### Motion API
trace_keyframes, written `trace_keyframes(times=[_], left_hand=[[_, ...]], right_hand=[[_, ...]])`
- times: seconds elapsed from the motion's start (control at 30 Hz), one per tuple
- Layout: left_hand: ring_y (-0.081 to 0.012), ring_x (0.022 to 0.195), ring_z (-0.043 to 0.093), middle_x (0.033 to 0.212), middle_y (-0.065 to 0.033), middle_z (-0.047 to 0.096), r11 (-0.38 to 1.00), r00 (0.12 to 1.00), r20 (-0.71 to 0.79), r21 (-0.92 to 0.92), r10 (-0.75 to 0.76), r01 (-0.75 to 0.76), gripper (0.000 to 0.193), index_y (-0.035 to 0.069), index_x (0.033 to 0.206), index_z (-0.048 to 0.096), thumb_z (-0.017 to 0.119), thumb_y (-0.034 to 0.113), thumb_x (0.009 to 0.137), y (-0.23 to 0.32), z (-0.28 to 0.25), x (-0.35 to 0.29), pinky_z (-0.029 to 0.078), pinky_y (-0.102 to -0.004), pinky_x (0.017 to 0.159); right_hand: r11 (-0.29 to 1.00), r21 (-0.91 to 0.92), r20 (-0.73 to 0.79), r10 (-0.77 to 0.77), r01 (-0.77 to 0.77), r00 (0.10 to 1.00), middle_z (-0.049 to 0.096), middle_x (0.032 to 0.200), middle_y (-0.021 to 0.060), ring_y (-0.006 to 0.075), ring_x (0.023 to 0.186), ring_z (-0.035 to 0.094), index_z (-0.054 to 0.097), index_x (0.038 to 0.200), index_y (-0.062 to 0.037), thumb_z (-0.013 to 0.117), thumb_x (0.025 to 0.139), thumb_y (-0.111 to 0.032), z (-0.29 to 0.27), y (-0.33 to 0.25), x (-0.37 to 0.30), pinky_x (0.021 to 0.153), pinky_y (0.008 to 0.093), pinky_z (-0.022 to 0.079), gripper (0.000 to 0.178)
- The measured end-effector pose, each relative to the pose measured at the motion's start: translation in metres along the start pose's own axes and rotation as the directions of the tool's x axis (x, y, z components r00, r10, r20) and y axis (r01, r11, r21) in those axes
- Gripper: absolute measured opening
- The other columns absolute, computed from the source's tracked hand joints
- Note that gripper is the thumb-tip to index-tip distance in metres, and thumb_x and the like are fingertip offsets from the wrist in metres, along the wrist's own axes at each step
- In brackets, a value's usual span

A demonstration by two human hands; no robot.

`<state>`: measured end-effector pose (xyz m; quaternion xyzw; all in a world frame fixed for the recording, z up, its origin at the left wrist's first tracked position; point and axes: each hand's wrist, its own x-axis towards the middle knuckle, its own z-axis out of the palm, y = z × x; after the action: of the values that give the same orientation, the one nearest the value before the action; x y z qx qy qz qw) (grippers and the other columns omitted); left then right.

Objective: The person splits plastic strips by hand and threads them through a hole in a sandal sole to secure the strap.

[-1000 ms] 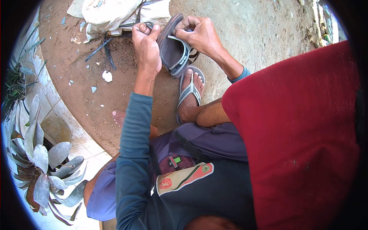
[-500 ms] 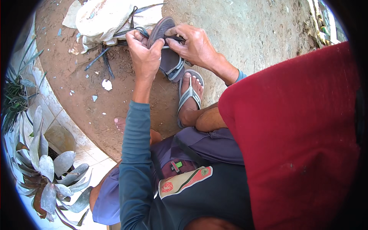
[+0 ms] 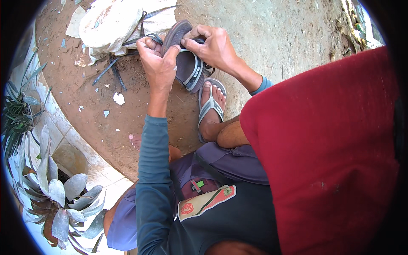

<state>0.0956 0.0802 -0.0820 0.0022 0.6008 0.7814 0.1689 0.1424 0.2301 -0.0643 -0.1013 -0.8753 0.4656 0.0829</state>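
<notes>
Sandal [image 3: 185, 66], held just beyond the shod foot [image 3: 216, 94], should handle light and flexible: grip by sole [image 3: 180, 30] edges. Left hand [image 3: 158, 63]: fingers pinching one edge. Right hand [image 3: 218, 49]: fingers pinching the opposite edge.

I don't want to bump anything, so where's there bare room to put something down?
The widest free patch is pale ground between the right hand and the debris at the right edge, above the red cloth. A smaller brown patch lies between the white chip and left wrist. It's crowded around the held sandal: left hand, white sack, worn sandal.
</notes>
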Motion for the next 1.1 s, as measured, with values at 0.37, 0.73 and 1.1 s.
trace_keyframes(times=[0.37,0.73,1.1], left_hand=[[-0.0141,0.087,0.051,0.094,-0.0085,0.049,0.967,0.986,0.002,0.198,0.164,-0.161,0.039,0.003,0.099,0.037,0.067,-0.003,0.076,-0.004,0.005,-0.005,0.046,-0.0268,0.082],[-0.0122,0.088,0.05,0.098,-0.0082,0.047,0.983,0.997,-0.016,0.167,0.078,-0.074,0.041,0.003,0.103,0.035,0.068,0.0,0.078,-0.006,0.008,-0.004,0.046,-0.0257,0.078],[-0.0095,0.086,0.047,0.097,-0.0041,0.043,0.973,0.995,0.015,0.21,0.095,-0.096,0.042,0.007,0.101,0.036,0.07,-0.003,0.078,-0.005,0.005,-0.003,0.043,-0.023,0.076]], right_hand=[[0.871,0.086,0.187,0.462,-0.483,0.867,0.067,0.068,0.0072,0.0107,0.059,0.06,0.068,0.072,0.0009,0.078,0.075,-0.014,-0.006,-0.011,0.022,0.052,0.0266,0.047,0.018],[0.925,-0.197,0.121,-0.305,0.324,0.945,0.069,0.089,0.016,0.0299,0.077,0.068,0.069,0.098,0.0,0.074,0.082,-0.009,-0.022,-0.007,0.002,0.066,0.0367,0.055,0.019],[0.861,-0.326,0.138,-0.364,0.39,0.921,0.061,0.081,0.015,0.0339,0.071,0.063,0.064,0.097,0.0005,0.07,0.086,-0.008,-0.016,0.0,-0.001,0.064,0.0407,0.053,0.015]])
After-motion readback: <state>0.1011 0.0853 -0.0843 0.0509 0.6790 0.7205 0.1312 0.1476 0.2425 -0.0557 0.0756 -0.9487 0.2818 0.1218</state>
